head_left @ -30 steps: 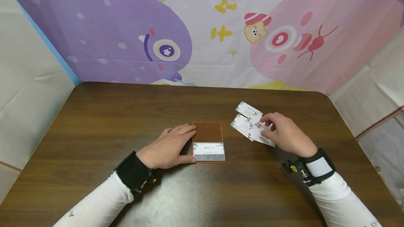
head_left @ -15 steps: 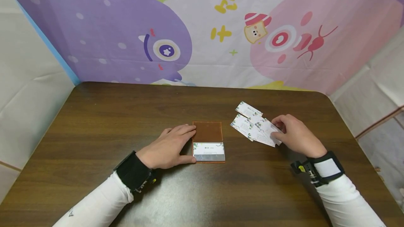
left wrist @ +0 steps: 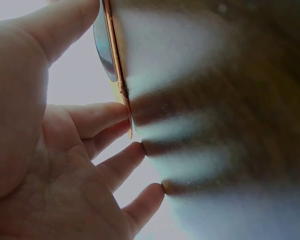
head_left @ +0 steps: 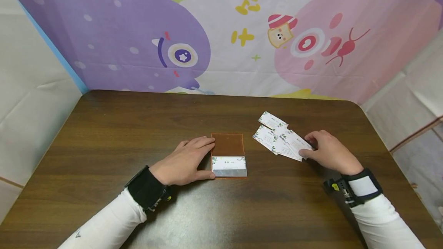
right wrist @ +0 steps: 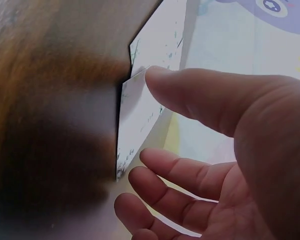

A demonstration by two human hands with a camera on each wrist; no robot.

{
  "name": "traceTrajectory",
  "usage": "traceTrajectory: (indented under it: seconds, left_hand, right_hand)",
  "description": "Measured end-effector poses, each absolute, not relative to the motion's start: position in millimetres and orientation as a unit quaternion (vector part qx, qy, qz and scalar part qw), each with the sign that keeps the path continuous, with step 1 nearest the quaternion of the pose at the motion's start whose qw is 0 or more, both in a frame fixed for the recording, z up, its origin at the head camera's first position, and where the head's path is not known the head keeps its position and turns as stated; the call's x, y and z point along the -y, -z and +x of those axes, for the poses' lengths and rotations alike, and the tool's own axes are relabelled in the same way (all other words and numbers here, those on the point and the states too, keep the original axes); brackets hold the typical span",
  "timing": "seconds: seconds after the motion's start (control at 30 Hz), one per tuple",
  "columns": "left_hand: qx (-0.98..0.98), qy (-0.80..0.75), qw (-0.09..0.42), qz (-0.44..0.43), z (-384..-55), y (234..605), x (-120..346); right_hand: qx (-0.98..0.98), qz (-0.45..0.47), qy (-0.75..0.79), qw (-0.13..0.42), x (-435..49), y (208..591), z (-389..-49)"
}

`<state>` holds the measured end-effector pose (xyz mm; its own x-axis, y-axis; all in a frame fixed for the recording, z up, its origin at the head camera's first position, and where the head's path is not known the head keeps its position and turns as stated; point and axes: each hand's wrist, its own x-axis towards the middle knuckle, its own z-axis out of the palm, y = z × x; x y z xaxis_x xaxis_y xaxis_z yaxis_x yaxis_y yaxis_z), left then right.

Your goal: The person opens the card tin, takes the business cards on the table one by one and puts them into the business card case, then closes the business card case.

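Left hand (head_left: 185, 162), fingers extended, touched the brown card holder (head_left: 228, 146); right hand (head_left: 330, 152), thumb and fingers apart, stood at the overlapping cards (head_left: 283, 141), contact unclear.

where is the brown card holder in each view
Head: brown card holder lies open just below centre, right of the left hand.
Left wrist: upper left of centre, nearly edge-on, by the fingertips.
Right wrist: not in it.
Shared landmark: the wooden table, on the right in left wrist, on the left in right wrist.
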<state>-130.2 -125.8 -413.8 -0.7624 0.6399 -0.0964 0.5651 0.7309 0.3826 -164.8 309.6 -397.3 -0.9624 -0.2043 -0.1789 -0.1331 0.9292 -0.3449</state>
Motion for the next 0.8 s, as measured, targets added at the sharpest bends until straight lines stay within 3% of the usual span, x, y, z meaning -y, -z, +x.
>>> traceTrajectory:
  seconds: [0.5, 0.8]
  left_hand:
    - [-0.924, -0.166, 0.111, 0.326, -129.3, 413.9, 125.7]
    - [-0.924, -0.168, 0.109, 0.327, -129.6, 413.7, 126.3]
  right_hand:
    - [-0.978, -0.066, 0.166, 0.106, -308.9, 402.0, -164.1]
    - [-0.976, -0.062, 0.196, 0.077, -308.7, 400.6, -161.9]
